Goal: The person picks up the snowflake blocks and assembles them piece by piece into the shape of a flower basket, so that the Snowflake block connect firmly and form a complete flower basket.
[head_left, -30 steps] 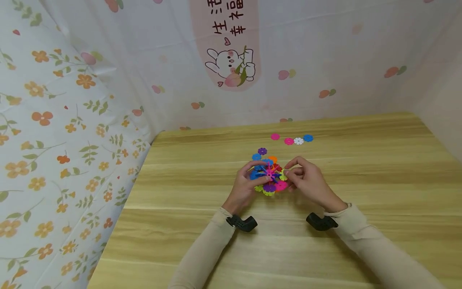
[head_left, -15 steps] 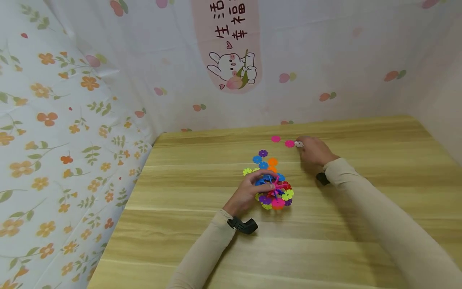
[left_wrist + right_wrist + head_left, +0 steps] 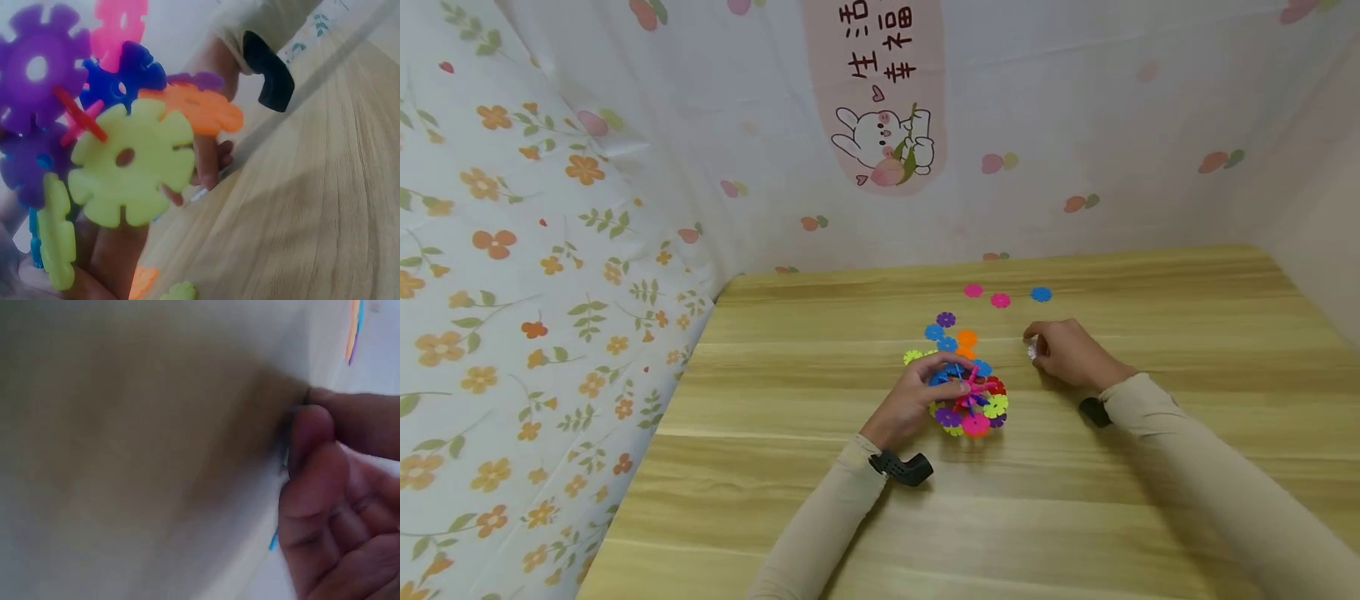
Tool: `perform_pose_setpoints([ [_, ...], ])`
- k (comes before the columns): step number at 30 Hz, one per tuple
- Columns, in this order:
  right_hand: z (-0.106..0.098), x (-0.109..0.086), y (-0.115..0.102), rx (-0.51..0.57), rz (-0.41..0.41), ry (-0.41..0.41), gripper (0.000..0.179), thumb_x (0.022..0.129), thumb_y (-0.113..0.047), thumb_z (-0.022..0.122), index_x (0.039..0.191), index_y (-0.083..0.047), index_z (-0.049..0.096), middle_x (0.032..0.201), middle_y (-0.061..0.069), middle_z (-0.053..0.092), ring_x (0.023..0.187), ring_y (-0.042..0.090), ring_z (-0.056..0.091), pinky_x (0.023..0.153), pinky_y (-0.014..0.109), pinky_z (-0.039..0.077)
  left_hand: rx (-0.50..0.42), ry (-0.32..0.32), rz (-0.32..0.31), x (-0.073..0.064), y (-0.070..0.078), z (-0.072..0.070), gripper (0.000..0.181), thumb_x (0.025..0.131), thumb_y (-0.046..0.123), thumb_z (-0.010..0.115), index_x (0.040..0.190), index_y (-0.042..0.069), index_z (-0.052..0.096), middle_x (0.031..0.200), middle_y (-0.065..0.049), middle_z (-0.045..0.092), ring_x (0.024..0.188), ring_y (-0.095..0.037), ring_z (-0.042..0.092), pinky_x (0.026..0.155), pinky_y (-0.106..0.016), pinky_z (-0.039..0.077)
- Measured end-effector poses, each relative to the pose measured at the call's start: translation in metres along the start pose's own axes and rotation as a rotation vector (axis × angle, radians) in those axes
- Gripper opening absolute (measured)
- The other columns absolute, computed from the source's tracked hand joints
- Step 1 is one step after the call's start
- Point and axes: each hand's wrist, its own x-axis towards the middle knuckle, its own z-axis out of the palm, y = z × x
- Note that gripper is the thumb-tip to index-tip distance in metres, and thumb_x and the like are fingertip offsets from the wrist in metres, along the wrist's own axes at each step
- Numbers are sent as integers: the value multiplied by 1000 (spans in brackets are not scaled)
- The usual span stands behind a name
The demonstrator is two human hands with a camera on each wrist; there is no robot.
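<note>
In the head view my left hand (image 3: 910,398) holds a cluster of interlocked plastic snowflake discs (image 3: 975,422), its thumb and fingers curled around one side. Purple, lime, orange, pink, blue and red discs stick out at various angles, and a lime disc (image 3: 131,165) faces the left wrist camera. To the right, my right hand (image 3: 1071,354) pinches a white snowflake disc (image 3: 1032,348) low over the table, apart from the cluster. In the right wrist view the curled right fingers (image 3: 312,494) mostly hide that disc.
Loose snowflake discs lie on the wooden table (image 3: 820,350): two pink discs, one of them a pink disc (image 3: 1001,300), and a blue disc (image 3: 1041,294) at the back. Purple, blue, orange and lime discs lie just behind the cluster. A printed cloth (image 3: 737,108) hangs behind.
My right hand left the cluster, reached to the back row and took the white disc, then came back toward me with it. The left hand shifted slightly nearer with the cluster.
</note>
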Motion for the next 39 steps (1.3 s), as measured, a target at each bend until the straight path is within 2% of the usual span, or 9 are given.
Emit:
perform_pose_setpoints([
  [4, 1, -6, -2, 27, 44, 9, 24, 81, -4, 67, 100, 9, 60, 68, 2, 56, 60, 15, 49, 57, 33, 43, 7, -3, -10, 0, 1, -1, 29, 87, 13, 66, 113, 1, 60, 119, -10, 54, 111, -24, 45, 90, -36, 42],
  [8, -1, -10, -1, 32, 103, 23, 20, 80, -10, 70, 91, 3, 60, 70, 3, 55, 62, 18, 48, 57, 33, 41, -11, -7, -27, 0, 2, 1, 30, 87, 13, 66, 114, 0, 58, 123, -8, 51, 120, -22, 39, 96, -37, 38],
  [13, -4, -16, 3, 70, 148, 9, 23, 79, -14, 73, 88, -3, 55, 68, 3, 51, 61, 18, 46, 56, 32, 37, -82, -18, -40, 2, -1, 1, 23, 87, 11, 64, 109, 7, 61, 125, -10, 46, 116, -22, 42, 90, -35, 42],
  [20, -2, -21, 1, 157, 71, -2, 6, 86, -8, 65, 84, -7, 60, 64, 0, 50, 57, 15, 44, 51, 29, 37, -217, 4, -80, 3, -4, -3, 19, 88, 12, 63, 107, 11, 61, 112, -10, 57, 90, -20, 58, 77, -30, 50],
  [24, -6, -21, -15, 416, 58, -52, 13, 96, -6, 51, 94, 0, 62, 68, 9, 56, 55, 17, 49, 48, 25, 41, -283, 37, -117, 6, -8, -6, 19, 89, 10, 61, 108, 12, 62, 99, -7, 64, 84, -18, 60, 73, -29, 51],
  [26, -10, -21, -29, 575, 46, -94, 21, 99, -6, 43, 101, 5, 60, 72, 17, 59, 56, 24, 53, 47, 26, 43, -289, 55, -121, 6, -8, -7, 19, 89, 10, 61, 108, 12, 62, 95, -6, 64, 82, -17, 60, 72, -29, 51],
  [28, -14, -21, -44, 657, 13, -107, 25, 100, -9, 40, 109, 6, 58, 74, 20, 60, 57, 31, 54, 46, 28, 44, -288, 71, -120, 6, -9, -8, 21, 88, 10, 62, 108, 12, 63, 94, -5, 65, 80, -16, 60, 71, -28, 50],
  [32, -19, -22, -67, 652, -49, -35, 22, 98, -11, 46, 115, -1, 57, 73, 15, 62, 59, 34, 57, 46, 30, 45, -275, 74, -119, 7, -8, -7, 22, 87, 12, 65, 109, 12, 62, 96, -6, 64, 81, -17, 60, 72, -29, 50],
  [39, -16, -27, -81, 595, -89, 80, 10, 94, -5, 54, 102, -1, 58, 67, 9, 63, 52, 23, 58, 51, 35, 50, -264, 67, -124, 8, -5, -5, 27, 86, 13, 66, 112, 8, 60, 96, -8, 65, 85, -19, 62, 76, -32, 51],
])
